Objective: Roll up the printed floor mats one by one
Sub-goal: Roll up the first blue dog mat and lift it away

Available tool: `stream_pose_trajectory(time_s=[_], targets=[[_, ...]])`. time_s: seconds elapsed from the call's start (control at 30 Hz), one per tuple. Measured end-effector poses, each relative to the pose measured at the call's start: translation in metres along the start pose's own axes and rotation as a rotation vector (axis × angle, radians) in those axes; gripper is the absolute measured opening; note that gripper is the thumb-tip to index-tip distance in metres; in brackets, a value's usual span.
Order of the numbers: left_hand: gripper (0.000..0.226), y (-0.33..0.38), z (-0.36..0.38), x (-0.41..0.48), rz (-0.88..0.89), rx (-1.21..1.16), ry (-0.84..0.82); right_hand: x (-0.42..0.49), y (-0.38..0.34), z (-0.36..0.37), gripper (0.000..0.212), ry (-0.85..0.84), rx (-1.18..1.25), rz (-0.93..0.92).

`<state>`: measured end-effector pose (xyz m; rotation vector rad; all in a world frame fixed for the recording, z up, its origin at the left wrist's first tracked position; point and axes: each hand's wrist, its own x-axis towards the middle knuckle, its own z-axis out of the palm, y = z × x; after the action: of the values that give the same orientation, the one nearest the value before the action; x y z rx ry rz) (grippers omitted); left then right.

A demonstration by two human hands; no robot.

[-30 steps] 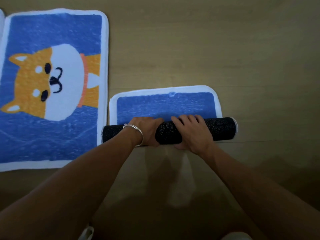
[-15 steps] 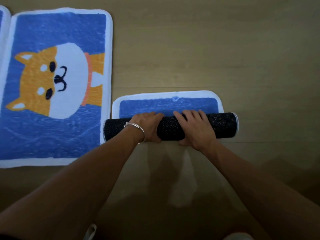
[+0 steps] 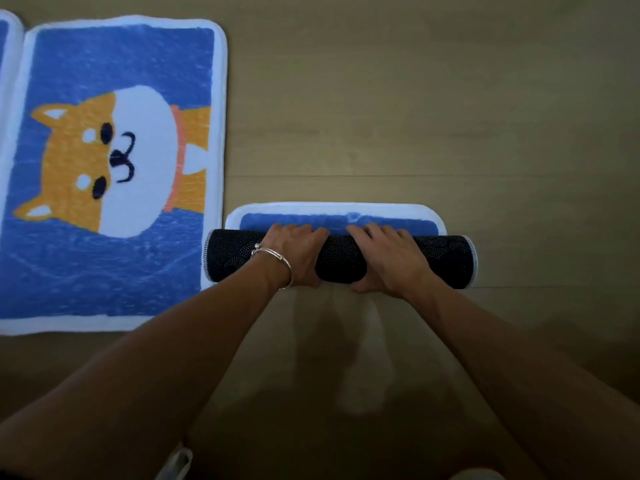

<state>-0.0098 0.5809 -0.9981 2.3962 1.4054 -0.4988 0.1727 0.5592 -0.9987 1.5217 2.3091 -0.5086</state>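
A floor mat lies on the wooden floor, most of it wound into a thick roll (image 3: 446, 259) with its dark dotted backing outward. Only a narrow strip of its blue face and white border (image 3: 332, 211) still lies flat beyond the roll. My left hand (image 3: 294, 252), with a silver bracelet on the wrist, grips the roll left of centre, fingers curled over its top. My right hand (image 3: 388, 258) grips it right of centre the same way. A second mat (image 3: 114, 168), blue with an orange and white dog print, lies flat to the left.
The edge of a third mat (image 3: 5, 57) shows at the far left. Bare wooden floor (image 3: 433, 98) stretches behind and to the right of the roll. Something pale (image 3: 176, 462) sits at the bottom edge near my body.
Both hands have pushed the roll away from me, so the roll is thicker and the flat blue strip beyond it has shrunk to a narrow band.
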Motion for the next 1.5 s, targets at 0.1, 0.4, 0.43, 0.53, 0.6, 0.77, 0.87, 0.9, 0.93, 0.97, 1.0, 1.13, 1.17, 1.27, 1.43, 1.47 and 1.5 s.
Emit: stream_pose_trajectory(time_s=[0.1, 0.4, 0.43, 0.53, 0.6, 0.77, 0.87, 0.9, 0.93, 0.97, 1.0, 1.13, 1.17, 1.27, 1.43, 1.47, 1.5], targets=[[0.079, -0.001, 0.001, -0.005, 0.0, -0.045, -0.036, 0.008, 0.0, -0.007, 0.077, -0.111, 0.07, -0.002], [0.075, 0.004, 0.004, -0.011, 0.033, -0.01, -0.036, 0.01, 0.003, -0.014, 0.067, -0.3, 0.278, 0.047], [0.071, 0.004, 0.0, -0.009, 0.049, -0.046, -0.088, 0.009, 0.002, -0.014, 0.067, -0.346, 0.319, 0.056], [0.07, 0.002, -0.003, -0.007, 0.074, -0.088, -0.168, 0.005, 0.004, -0.01, 0.074, -0.336, 0.34, 0.021], [0.076, 0.001, -0.003, -0.006, 0.078, -0.1, -0.179, 0.002, 0.004, -0.011, 0.091, -0.313, 0.328, 0.01], [0.106, -0.002, 0.006, -0.006, 0.12, -0.055, -0.158, 0.001, 0.002, -0.011, 0.118, -0.347, 0.281, 0.032], [0.123, -0.003, 0.009, -0.006, 0.101, -0.047, -0.181, 0.003, 0.002, -0.009, 0.121, -0.311, 0.275, 0.039], [0.126, -0.003, 0.007, -0.006, 0.092, -0.054, -0.205, 0.003, 0.003, -0.008, 0.121, -0.3, 0.278, 0.044], [0.128, -0.002, 0.005, -0.005, 0.081, -0.062, -0.231, 0.003, 0.004, -0.007, 0.122, -0.302, 0.286, 0.054], [0.129, -0.002, 0.003, -0.005, 0.07, -0.073, -0.257, 0.003, 0.005, -0.007, 0.124, -0.315, 0.294, 0.064], [0.131, -0.001, 0.002, -0.005, 0.059, -0.086, -0.279, 0.003, 0.005, -0.007, 0.125, -0.33, 0.298, 0.072], [0.132, 0.001, -0.001, -0.003, 0.007, -0.139, -0.317, 0.005, 0.004, -0.01, 0.125, -0.342, 0.287, 0.088], [0.132, 0.001, -0.002, -0.002, -0.003, -0.149, -0.317, 0.005, 0.004, -0.012, 0.123, -0.328, 0.285, 0.095], [0.131, 0.0, -0.004, 0.001, -0.018, -0.17, -0.33, 0.003, 0.004, -0.015, 0.114, -0.279, 0.269, 0.098], [0.129, 0.002, -0.005, -0.001, -0.022, -0.116, -0.286, 0.0, 0.004, -0.014, 0.115, -0.259, 0.243, 0.087], [0.127, 0.003, -0.004, -0.002, -0.015, -0.084, -0.244, 0.0, 0.003, -0.014, 0.115, -0.257, 0.232, 0.088], [0.125, 0.004, -0.002, -0.003, -0.005, -0.053, -0.197, -0.001, 0.002, -0.014, 0.115, -0.256, 0.211, 0.091]])
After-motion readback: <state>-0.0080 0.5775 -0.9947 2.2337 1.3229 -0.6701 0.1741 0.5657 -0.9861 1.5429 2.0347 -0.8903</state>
